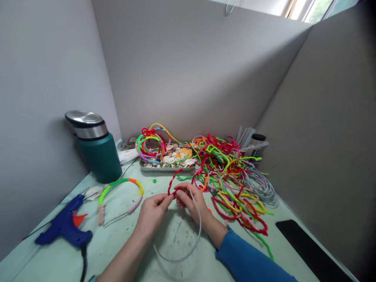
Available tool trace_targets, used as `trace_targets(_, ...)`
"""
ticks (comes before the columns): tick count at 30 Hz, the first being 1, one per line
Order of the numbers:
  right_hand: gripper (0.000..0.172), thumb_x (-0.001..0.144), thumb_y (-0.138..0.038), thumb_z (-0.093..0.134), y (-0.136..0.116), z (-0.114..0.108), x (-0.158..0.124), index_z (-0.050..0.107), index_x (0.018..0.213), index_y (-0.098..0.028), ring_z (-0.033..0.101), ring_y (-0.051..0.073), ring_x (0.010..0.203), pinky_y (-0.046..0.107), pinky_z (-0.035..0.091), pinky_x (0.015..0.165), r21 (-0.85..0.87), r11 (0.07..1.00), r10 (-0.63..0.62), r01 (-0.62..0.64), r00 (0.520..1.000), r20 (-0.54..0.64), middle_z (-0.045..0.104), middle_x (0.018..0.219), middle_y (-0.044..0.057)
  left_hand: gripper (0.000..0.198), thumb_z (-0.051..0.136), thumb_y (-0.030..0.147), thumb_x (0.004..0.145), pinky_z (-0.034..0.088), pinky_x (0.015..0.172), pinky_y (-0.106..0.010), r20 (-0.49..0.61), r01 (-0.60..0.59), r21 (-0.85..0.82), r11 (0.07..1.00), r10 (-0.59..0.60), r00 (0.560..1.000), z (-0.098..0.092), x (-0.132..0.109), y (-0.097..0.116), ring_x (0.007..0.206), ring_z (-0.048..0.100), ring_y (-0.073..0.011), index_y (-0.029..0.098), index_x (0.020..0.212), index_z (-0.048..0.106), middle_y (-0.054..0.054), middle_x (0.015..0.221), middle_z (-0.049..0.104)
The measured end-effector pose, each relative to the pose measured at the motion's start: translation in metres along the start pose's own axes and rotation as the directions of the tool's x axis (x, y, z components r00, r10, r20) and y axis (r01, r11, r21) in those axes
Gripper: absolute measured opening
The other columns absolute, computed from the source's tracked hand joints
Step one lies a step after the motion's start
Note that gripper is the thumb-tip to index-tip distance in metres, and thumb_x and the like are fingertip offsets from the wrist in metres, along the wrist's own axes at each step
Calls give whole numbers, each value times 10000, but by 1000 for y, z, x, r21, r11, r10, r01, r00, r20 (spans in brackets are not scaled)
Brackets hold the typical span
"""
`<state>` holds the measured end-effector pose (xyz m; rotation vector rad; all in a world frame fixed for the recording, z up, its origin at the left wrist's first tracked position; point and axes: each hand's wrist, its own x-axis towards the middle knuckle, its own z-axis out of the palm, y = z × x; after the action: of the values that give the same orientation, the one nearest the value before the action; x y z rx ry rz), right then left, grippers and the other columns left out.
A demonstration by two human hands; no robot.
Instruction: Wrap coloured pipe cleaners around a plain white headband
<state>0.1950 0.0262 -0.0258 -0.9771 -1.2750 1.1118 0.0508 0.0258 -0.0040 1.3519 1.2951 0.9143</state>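
Observation:
My left hand (155, 211) pinches a fuzzy red pipe cleaner (170, 183) between thumb and fingertips, and its free end curls up and away. From the other side, the closed fingers of my right hand (192, 201) grip the same pipe cleaner, close to my left thumb. A thin pale grey hoop (188, 253) hangs between my hands and loops down over the table; where it meets the red piece is hidden by my fingers. Left of my hands lies another hoop (113, 187), partly wrapped in green, orange, yellow, lilac and peach, with a bare grey end.
A blue glue gun (63, 225) and a teal bottle (101, 158) stand at left. Behind are a metal tray (164, 169) of shells and wrapped hoops, and a tangled pipe cleaner pile (223, 164). Coiled grey wire (264, 188) and a black strip (308, 246) lie right. Grey partitions enclose the table.

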Motion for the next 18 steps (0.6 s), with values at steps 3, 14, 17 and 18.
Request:
trace_targets(3,163,768,-324,602,0,-1,1,609,852,-184,483,101,517,207,376,464,14,999,29,-29,1000,-10,553,612,-19,394,581,517,678,160,386,-196,64,80,-75,994,-75,995,0,0,2,371,256,-56,173,519,474,78,445,324)
trace_targets(14,119,741,-254,614,3,-5,4,659,802,-163,410,80,488,201,309,462,84,994,64,-67,997,36,543,579,-21,412,576,529,711,116,346,-183,276,265,-330,906,-175,945,-4,-3,5,344,172,-19,166,565,445,89,456,351)
trace_targets(17,119,736,-260,620,3,-6,3,659,799,-167,414,82,489,206,314,469,116,989,79,-87,995,66,554,592,-17,373,592,499,719,107,347,-185,329,294,-366,883,-172,928,-6,-2,3,342,167,-14,160,612,476,88,475,370)
trace_targets(18,116,732,-260,623,2,-6,3,658,794,-167,417,82,489,206,315,471,125,988,83,-93,994,77,559,596,-15,353,597,487,720,99,348,-186,347,306,-375,875,-173,922,-6,-2,3,342,161,-14,159,641,495,91,475,367)
